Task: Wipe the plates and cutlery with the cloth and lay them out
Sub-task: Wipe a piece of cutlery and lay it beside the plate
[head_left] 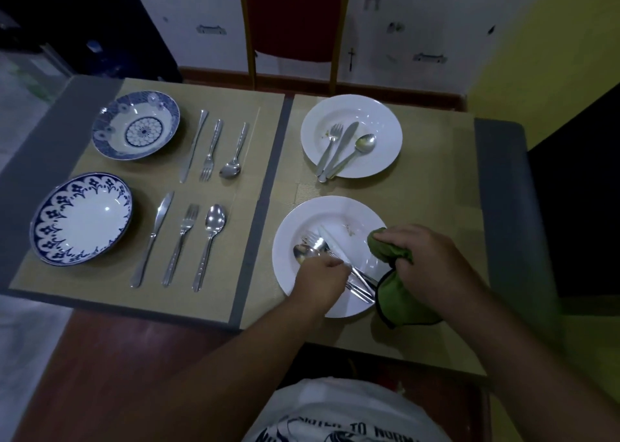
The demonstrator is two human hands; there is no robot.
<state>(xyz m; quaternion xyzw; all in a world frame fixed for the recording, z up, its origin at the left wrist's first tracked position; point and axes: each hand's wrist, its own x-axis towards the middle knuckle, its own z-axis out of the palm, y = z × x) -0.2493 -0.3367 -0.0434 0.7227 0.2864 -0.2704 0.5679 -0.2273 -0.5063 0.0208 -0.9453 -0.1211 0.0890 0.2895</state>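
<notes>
**Hands close on cutlery and cloth at the near white plate**

Left hand [318, 282] curls round the handles of the cutlery bunch [318, 245], whose heads lie on the near white plate [335, 213]. Right hand [429, 257], at that plate's right rim, clutches the green cloth [399, 302], one fold trailing off the rim.

The step looks like the start of wiping this plate's cutlery. The next move calls for lifting the bunch clear, drawing the cloth along each piece, then clearing the crumbs [349, 228] from the plate.

**Count**
- Plates: four. There are two white ones, the far white plate [382, 159] lying just beyond the near one. Two blue-patterned plates [80, 220] sit well to its left.
- Cutlery: twelve pieces, apparently four each of knives, forks and spoons.
  - Three are in the bunch.
  - Three lie on the far white plate.
  - Six are in laid-out rows [181, 240] to the left of the near plate.
- Cloth: one.
</notes>
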